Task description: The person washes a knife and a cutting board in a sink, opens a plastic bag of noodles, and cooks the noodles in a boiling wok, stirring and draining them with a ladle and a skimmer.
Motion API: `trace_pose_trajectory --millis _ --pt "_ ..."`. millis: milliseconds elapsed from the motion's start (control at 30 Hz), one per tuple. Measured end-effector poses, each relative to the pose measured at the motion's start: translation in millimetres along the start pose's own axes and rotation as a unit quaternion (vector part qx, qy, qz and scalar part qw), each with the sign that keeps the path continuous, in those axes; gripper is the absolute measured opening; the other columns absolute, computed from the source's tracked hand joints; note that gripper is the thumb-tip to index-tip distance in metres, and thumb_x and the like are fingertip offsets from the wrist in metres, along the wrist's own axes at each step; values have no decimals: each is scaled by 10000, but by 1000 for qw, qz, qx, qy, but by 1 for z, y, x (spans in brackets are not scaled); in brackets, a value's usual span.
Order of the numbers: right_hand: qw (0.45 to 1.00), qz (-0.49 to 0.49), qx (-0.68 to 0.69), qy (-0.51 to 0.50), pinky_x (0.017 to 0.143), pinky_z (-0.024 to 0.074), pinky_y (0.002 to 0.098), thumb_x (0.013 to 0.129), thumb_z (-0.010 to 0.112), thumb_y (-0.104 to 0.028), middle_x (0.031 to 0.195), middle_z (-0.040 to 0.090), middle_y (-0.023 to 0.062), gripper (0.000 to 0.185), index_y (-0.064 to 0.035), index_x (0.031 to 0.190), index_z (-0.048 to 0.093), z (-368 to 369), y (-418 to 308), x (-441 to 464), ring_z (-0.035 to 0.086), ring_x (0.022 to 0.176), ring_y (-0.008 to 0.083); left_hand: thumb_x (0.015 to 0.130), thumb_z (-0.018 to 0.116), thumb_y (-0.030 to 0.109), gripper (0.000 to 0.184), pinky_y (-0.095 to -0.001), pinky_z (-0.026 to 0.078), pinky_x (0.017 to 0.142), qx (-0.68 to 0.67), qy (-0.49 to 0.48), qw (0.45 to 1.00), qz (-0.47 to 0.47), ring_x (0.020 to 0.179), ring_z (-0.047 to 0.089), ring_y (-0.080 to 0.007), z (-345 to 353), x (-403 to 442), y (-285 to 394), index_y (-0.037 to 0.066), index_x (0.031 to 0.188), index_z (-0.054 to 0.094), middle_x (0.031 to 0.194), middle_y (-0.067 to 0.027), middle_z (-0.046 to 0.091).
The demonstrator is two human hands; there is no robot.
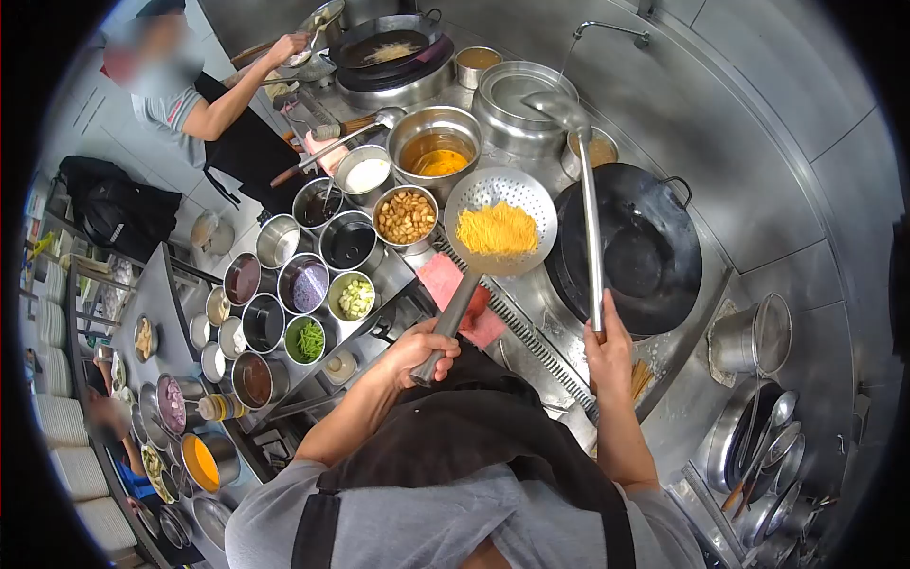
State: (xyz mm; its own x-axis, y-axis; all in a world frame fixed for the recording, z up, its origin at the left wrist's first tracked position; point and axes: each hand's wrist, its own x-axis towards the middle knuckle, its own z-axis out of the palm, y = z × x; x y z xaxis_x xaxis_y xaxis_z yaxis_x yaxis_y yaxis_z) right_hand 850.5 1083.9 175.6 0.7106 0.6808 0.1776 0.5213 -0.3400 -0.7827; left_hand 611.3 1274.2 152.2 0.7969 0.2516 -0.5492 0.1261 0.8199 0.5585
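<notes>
My left hand [423, 353] is wrapped round the handle of a perforated metal strainer [510, 182], which is held level over the counter. A heap of thin yellow noodles [498, 230] lies in its bowl. In my right hand [609, 343] is the long handle of a steel ladle [590, 204]. The ladle's bowl reaches across to the large round steel pot [521, 133] at the back, near a thin stream from the tap [611, 35]. A dark wok [654, 248] stands right of the strainer, partly behind the ladle handle.
Left of the strainer stand a pot of orange liquid [412, 152], a bowl of browned cubes [406, 216] and several ingredient containers [354, 296]. A co-worker [223, 123] works at another wok [384, 47]. Strainers and ladles [773, 455] sit at lower right.
</notes>
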Motion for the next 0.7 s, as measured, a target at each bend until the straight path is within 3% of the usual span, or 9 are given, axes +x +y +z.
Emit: trace_pose_trajectory --millis 167,300,367,433,467,500,600,700 --pt "1000 -14 2 -10 615 450 255 824 575 -23 930 595 141 556 -5 1345 385 7 5 0 509 615 109 811 532 -9 250 -249 407 348 -19 20 999 -27 441 465 -113 9 5 10 26 1039 436 700 -74 474" --pt "998 -40 -47 3 708 462 291 830 577 -35 1019 598 205 542 -1 1338 391 6 -5 15 587 770 180 813 546 16 360 -252 405 350 43 -4 999 16 439 471 -123 12 -6 17 27 1151 425 697 -77 481" --pt "1000 15 -17 -21 734 460 297 833 568 -31 1020 596 207 536 -4 1339 391 3 -8 20 586 813 182 813 553 33 434 -257 401 343 64 -36 996 52 430 469 -129 1 -10 7 28 1219 403 694 -75 482" --pt "998 -45 -11 34 681 463 273 841 559 -27 979 597 176 535 -10 1347 384 7 2 22 571 744 150 813 556 40 461 -260 401 341 90 -38 994 48 421 468 -133 -11 -5 7 35 1244 392 690 -71 479" --pt "998 -47 -21 34 565 448 237 841 556 -18 916 590 120 545 -20 1356 379 11 21 22 532 630 97 811 557 36 461 -258 406 342 56 -31 997 31 420 470 -131 -11 -3 10 33 1241 392 688 -69 476" --pt "998 -47 -22 27 565 448 237 841 556 -18 916 590 120 545 -20 1356 379 12 25 20 532 630 97 808 558 33 461 -257 411 342 19 -24 999 13 418 472 -130 -13 -2 10 31 1238 392 686 -67 473" --pt "1000 -5 -23 12 432 402 217 830 558 8 711 532 22 556 -32 1358 389 14 29 17 452 486 51 810 553 27 359 -249 427 344 4 -17 1000 -12 426 477 -118 -20 5 14 22 1140 412 684 -64 468" --pt "999 16 30 6 437 408 207 829 552 16 704 526 11 562 -28 1362 379 21 31 17 458 492 44 814 553 31 261 -246 430 345 3 1 999 -48 444 483 -109 -24 12 19 19 1034 413 684 -64 468"
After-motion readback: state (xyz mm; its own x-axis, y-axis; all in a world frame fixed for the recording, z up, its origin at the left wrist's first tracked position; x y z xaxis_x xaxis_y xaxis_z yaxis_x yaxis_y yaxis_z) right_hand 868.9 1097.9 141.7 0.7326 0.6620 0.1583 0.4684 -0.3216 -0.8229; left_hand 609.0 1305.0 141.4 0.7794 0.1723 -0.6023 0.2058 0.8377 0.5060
